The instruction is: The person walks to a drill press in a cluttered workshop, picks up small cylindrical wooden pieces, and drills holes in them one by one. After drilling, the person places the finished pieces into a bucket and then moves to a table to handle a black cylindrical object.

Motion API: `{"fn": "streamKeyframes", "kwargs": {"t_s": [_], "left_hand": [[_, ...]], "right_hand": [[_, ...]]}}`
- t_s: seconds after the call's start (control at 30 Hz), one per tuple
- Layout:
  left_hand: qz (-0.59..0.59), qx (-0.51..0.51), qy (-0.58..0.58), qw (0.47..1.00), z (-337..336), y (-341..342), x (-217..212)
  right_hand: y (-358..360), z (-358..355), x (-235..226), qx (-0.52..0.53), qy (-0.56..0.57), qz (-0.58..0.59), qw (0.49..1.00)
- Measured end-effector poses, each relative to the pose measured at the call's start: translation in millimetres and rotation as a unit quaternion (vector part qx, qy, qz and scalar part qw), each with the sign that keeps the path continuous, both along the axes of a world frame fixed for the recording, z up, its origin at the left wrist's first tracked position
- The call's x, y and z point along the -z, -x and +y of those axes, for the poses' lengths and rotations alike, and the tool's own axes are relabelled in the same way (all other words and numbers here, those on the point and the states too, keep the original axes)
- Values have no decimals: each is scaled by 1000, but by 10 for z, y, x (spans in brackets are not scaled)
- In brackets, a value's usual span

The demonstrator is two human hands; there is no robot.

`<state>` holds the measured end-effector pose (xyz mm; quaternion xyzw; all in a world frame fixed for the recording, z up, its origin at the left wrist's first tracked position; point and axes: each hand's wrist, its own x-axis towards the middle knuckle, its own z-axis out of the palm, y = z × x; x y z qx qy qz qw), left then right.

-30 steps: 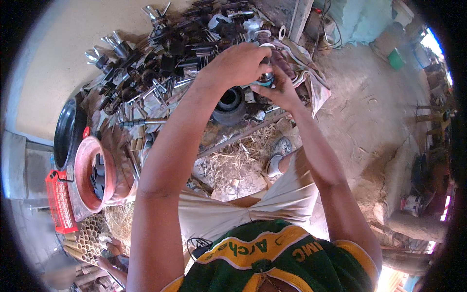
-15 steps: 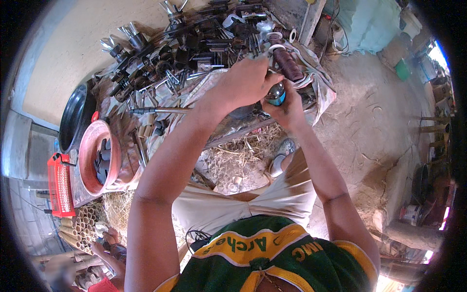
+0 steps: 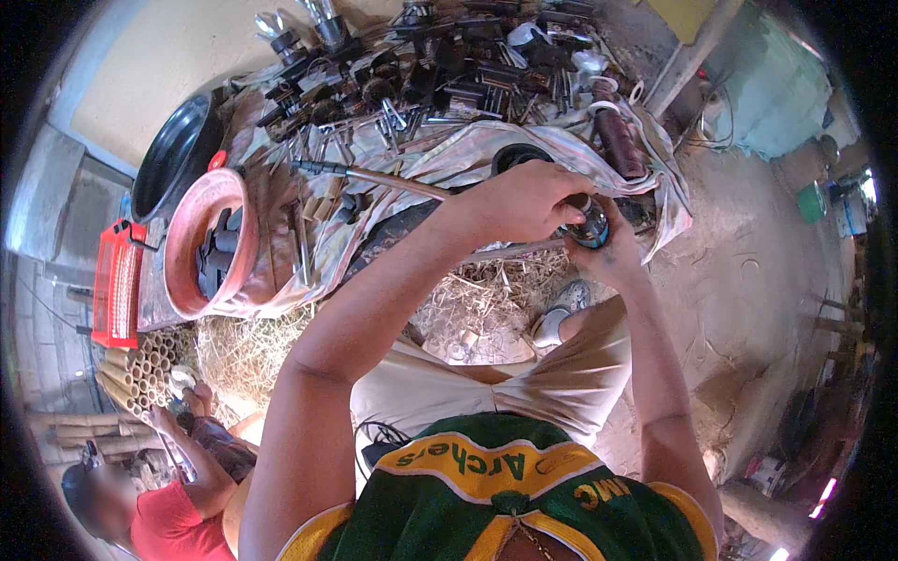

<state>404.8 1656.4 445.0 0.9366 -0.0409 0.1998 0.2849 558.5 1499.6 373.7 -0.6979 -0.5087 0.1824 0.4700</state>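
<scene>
Over the front edge of the cloth-covered work surface, my right hand (image 3: 617, 251) is closed round a small glass jar (image 3: 591, 231) with a blue patch on its side. My left hand (image 3: 535, 201) reaches across from the left, its fingers curled at the top of the jar. Something dark shows at those fingertips, partly hidden, and I cannot make out what it is. Behind my left wrist stands a round black bowl (image 3: 510, 154), partly covered. To the right of it, a thick spool of brown cord (image 3: 617, 140) lies on the striped cloth (image 3: 561, 140).
Dark carved pieces and metal tools (image 3: 402, 79) crowd the back. A metal-tipped rod (image 3: 374, 178) lies left of my hand. A clay basin (image 3: 178, 271), black pan (image 3: 150, 187) and red basket (image 3: 117, 290) stand left. A person in red (image 3: 178, 510) sits near bamboo tubes (image 3: 145, 374).
The view has shifted, bringing the black bowl and the person in red further into sight. Both hands stay together at the jar; my left fingers now bend over its top.
</scene>
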Motion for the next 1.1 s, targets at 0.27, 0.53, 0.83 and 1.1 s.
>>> {"fn": "streamKeyframes", "kwargs": {"t_s": [0.27,0.53,0.83,1.1], "left_hand": [[-6,-165,-44,985,-108,45,107],[-53,-262,131,955,20,185,141],[-76,-350,388,849,200,968,633],[-9,-393,409,824,39,1271,1006]], "right_hand": [[56,101,74,27,-10,-95,995],[-32,109,57,27,0,-160,987],[-250,232,-198,-11,95,-223,970],[-318,383,-330,-42,116,-318,940]]}}
